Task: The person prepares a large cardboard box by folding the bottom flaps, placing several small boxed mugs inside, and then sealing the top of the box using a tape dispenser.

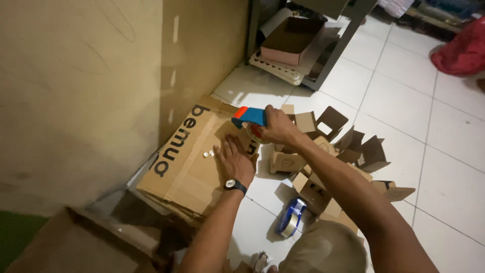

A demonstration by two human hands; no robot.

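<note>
A flattened brown cardboard box (187,167) with dark printed lettering lies on the white tiled floor against a beige wall. My left hand (235,161), with a wristwatch, presses flat on its right part, fingers spread. My right hand (277,127) grips a blue and orange tape dispenser (249,117) just above the box's far right edge. A few small white bits (207,153) lie on the cardboard left of my left hand.
Several small folded cardboard boxes (333,151) are heaped on the floor to the right. A second tape dispenser (291,217) lies near my knee. An open carton (290,40) sits on a low metal shelf at the back. Another box (76,242) is at bottom left, a red bag (462,50) at far right.
</note>
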